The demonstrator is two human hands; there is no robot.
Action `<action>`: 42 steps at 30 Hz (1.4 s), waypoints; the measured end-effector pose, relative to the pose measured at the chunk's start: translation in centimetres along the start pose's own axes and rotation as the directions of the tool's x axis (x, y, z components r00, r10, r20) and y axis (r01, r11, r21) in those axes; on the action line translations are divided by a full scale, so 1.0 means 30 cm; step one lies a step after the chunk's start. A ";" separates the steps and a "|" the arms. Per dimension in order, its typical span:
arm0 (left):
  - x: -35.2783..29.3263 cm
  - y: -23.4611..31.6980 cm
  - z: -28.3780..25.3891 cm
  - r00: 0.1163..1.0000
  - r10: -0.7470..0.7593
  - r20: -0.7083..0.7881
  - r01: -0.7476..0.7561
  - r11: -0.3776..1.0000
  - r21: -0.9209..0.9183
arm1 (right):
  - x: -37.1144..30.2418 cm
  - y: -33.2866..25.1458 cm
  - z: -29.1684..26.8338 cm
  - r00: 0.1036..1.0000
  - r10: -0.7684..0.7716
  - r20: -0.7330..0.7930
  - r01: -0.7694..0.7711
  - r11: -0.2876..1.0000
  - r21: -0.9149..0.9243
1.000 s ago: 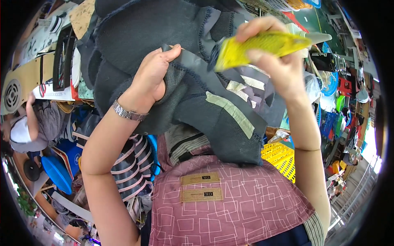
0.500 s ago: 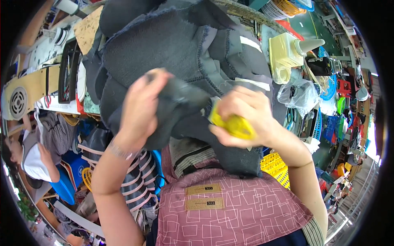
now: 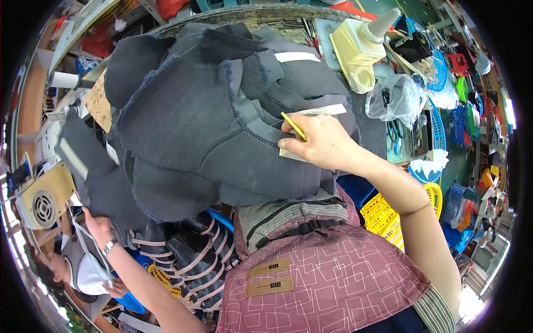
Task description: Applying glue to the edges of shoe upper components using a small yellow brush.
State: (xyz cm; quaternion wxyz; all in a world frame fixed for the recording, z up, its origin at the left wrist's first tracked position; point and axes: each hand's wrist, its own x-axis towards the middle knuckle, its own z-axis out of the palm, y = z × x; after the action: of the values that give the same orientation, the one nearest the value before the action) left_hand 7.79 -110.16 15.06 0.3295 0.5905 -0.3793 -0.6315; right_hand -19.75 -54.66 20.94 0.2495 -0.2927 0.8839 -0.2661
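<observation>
The tabletop (image 3: 277,19) is heaped with dark cloth (image 3: 177,122), a bottle (image 3: 353,51) at far right, a person (image 3: 84,273) at near left. Over the cloth, a yellow tool (image 3: 294,126) is grasped by the right hand (image 3: 322,141); the left hand's (image 3: 99,228) grip cannot be told.

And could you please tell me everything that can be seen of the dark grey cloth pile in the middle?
The dark grey cloth pile is made of overlapping pieces, with a finely textured surface, curved outlines and bluish, frayed edges. Stitched seams cross the upper layer, and pale strips show on its right part. It lies loosely spread on the worktable, its near edge close to the apron. The right hand, gripping a yellow tool, is at its right side.
</observation>
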 end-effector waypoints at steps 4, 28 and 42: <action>-0.491 0.018 0.465 0.467 0.842 0.271 -0.865 0.372 0.336 | -0.011 -0.011 0.047 0.990 -0.112 -0.082 0.092 0.971 -0.219; -0.928 -0.272 0.946 0.185 -0.017 0.983 -0.702 0.697 0.144 | 0.038 0.045 -0.002 0.997 -0.024 -0.077 0.022 0.999 -0.026; -0.869 -0.260 0.849 0.342 -0.214 0.915 -0.118 0.956 0.268 | 0.073 -0.134 -0.098 0.841 -0.296 -0.453 0.540 0.517 0.664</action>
State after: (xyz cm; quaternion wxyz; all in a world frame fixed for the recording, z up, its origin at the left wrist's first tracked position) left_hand -15.11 -81.47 21.60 -0.0560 0.1732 -0.5687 -0.8022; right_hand -21.50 -57.87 24.95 0.1485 -0.3219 0.6100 -0.7087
